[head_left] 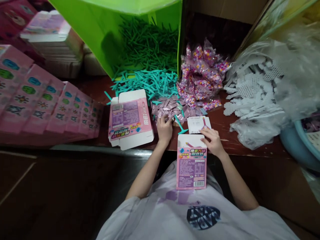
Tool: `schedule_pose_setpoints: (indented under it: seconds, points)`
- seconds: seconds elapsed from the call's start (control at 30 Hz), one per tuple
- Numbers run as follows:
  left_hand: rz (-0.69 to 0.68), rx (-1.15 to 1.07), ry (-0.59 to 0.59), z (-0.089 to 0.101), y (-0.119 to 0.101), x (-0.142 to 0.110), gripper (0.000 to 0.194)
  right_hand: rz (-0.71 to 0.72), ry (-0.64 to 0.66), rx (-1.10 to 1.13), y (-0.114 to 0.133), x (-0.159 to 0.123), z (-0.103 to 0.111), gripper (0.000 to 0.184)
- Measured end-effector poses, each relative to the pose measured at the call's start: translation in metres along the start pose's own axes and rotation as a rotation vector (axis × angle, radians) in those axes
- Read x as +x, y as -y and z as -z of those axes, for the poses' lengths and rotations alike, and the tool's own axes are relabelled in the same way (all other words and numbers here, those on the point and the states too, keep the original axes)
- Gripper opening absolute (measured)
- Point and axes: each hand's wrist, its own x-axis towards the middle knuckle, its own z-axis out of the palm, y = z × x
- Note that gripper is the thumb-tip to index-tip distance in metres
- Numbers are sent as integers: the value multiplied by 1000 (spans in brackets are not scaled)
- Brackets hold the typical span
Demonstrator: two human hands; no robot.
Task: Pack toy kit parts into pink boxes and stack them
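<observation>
My left hand (165, 130) reaches into a pile of small pink sachets (169, 107), its fingers bent and closed together at the near edge; what they pinch is hidden. My right hand (213, 141) lies with fingers stretched over white printed leaflets (195, 124), thumb at the top rim of a pink carton (192, 168). That carton is upright against my lap, its upper end open, and something printed shows inside. Between my hands a teal plastic hammer (182, 128) rests on the table. Flattened pink cartons (131, 120) lie left of my left hand.
A green bin (100, 36) spills teal sticks (147, 83) onto the table (225, 130). Right of it are bags of colourful beads (200, 73), then white grid pieces (255, 86) in clear plastic. Stacked pink boxes (45, 100) line the left; a blue tub (297, 143) stands right.
</observation>
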Motion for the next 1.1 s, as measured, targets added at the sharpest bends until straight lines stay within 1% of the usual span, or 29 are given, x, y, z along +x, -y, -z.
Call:
schedule_pose_setpoints:
  seconds: [0.03,0.1,0.17,0.2,0.23,0.27,0.3,0.37,0.4,0.47,0.57,0.6,0.63,0.7,0.73,0.77,0.83,0.87,0.93,0.97,1.0,1.07,1.1]
  points:
    - [-6,16,-21,-1,0,0,27,-27,-48,-61,-9,7,9,30]
    - [-44,37,-26,0,1,0,27,-131,-207,-252,-33,28,32,37]
    - [-86,47,10,1,2,0,27,-239,-307,-515,-62,51,56,54]
    - [-99,51,31,2,3,0,29,-250,-305,-605,-76,61,67,60]
    - [-102,53,43,2,4,1,29,-246,-276,-673,-88,71,77,62]
    - [-96,54,45,1,5,1,29,-238,-239,-727,-98,79,84,60]
    - [-88,51,42,1,7,1,27,-220,-196,-766,-105,85,90,55]
    - [-74,28,30,1,9,2,27,-184,-133,-812,-114,93,97,38]
    - [-71,7,19,1,10,2,27,-172,-122,-820,-116,94,100,32]
    - [-65,-62,-24,4,10,-1,27,-164,-124,-813,-118,95,103,27]
    - [-44,-222,-135,11,0,-11,28,-177,-156,-776,-116,96,103,28]
    - [-56,-290,-128,12,-6,-14,27,-184,-175,-768,-114,97,100,29]
    - [-83,-353,-80,14,-13,-18,25,-192,-205,-752,-110,98,96,31]
    - [-149,-445,76,15,-26,-21,21,-199,-281,-674,-102,103,82,35]
    - [-158,-463,135,15,-31,-21,21,-195,-306,-612,-97,106,73,37]
    - [-145,-458,166,15,-33,-19,24,-185,-309,-543,-93,110,64,38]
    - [-124,-374,204,15,-33,-14,37,-171,-261,-422,-88,117,45,45]
    - [-145,-300,243,15,-30,-11,43,-171,-218,-389,-88,120,37,51]
    - [-252,-115,350,14,-21,-5,46,-185,-143,-359,-90,125,27,57]
    - [-317,-36,388,14,-17,-3,43,-204,-118,-362,-93,127,24,54]
    - [-376,20,407,13,-13,-2,39,-234,-104,-377,-96,128,24,47]
    - [-460,76,391,11,-8,0,33,-311,-98,-432,-102,129,26,31]
    - [-490,84,365,11,-6,1,31,-344,-102,-458,-106,128,28,26]
